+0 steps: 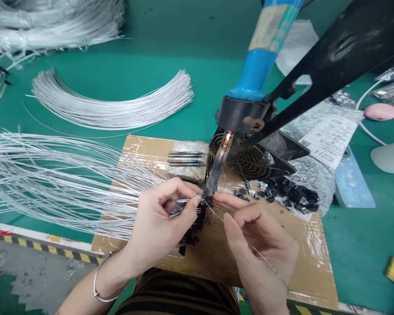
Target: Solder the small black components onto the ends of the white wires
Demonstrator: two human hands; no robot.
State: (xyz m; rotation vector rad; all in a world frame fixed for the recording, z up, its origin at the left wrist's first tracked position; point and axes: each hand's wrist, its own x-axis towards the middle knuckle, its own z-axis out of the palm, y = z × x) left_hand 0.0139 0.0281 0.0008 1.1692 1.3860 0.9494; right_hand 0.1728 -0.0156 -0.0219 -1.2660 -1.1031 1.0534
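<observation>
My left hand (162, 216) pinches the end of a thin white wire (85, 192) between thumb and forefinger, right at the tip of a fixed soldering iron (216, 168) with a blue handle (265, 48). My right hand (252, 238) is closed, pinching a thin strand of solder wire (265, 262) that runs back over my wrist, its end at the iron tip. A small dark part sits between both sets of fingertips, mostly hidden. All this happens over a taped cardboard board (302, 245).
Many loose white wires (52, 183) fan out to the left, another curved bundle (111, 105) lies behind. A pile of small black components (289, 194) spills from a plastic bag by a black fan grille (252, 162). A blue phone (353, 183) lies right.
</observation>
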